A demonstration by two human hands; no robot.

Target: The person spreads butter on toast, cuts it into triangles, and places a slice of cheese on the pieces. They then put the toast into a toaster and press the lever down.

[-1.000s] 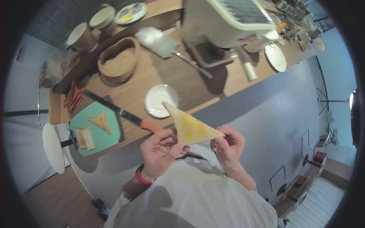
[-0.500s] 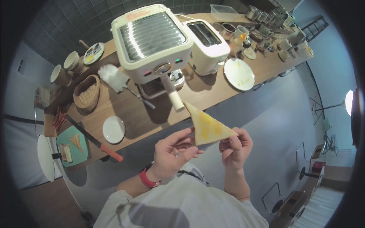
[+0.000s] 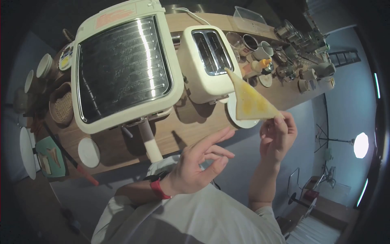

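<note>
A triangular slice of bread (image 3: 252, 102) with yellow patches on its face is pinched at its lower right corner by my right hand (image 3: 280, 136). It is held up in front of the white plate (image 3: 232, 110), hiding much of it, and its upper tip overlaps the edge of the cream two-slot toaster (image 3: 196, 87) from this angle. My left hand (image 3: 201, 164) is apart from the bread, lower and to the left, with its fingers spread and nothing in them. A red band circles that wrist.
A cream coffee machine (image 3: 126, 73) with a protruding handle (image 3: 151, 146) stands left of the toaster. Further left are a small white plate (image 3: 88, 152), a red-handled knife (image 3: 85, 174), a green cutting board (image 3: 57, 164) with bread pieces, and a woven basket (image 3: 61, 107). Cups and jars crowd the right.
My left hand has come away from the bread. My right hand has carried the slice up and right, over the plate. The view has moved closer to the coffee machine and toaster.
</note>
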